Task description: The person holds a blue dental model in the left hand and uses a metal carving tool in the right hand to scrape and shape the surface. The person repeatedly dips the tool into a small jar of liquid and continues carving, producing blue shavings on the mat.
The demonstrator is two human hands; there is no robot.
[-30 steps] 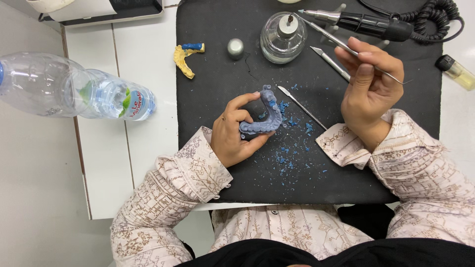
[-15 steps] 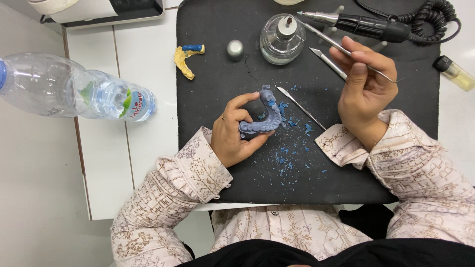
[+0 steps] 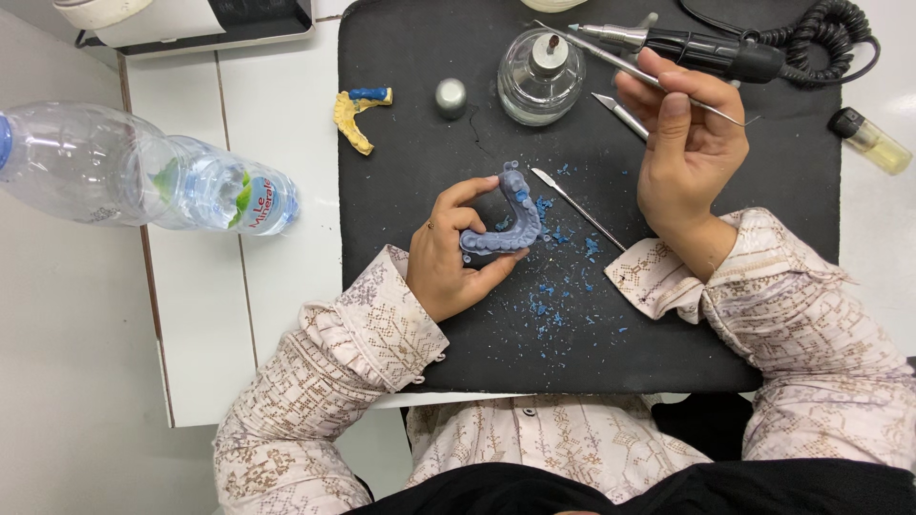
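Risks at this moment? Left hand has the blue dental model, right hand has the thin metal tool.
1. The left hand pinches the blue dental model by fingertips only; it could slip onto the black mat.
2. The right hand holds the thin metal tool close to the glass burner; a stray move might knock it.
3. Blue shavings lie near the mat's front edge and may spill off.

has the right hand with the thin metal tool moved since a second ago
Yes. The right hand holding the thin metal tool has shifted slightly up, toward the glass burner and handpiece at the mat's far edge.
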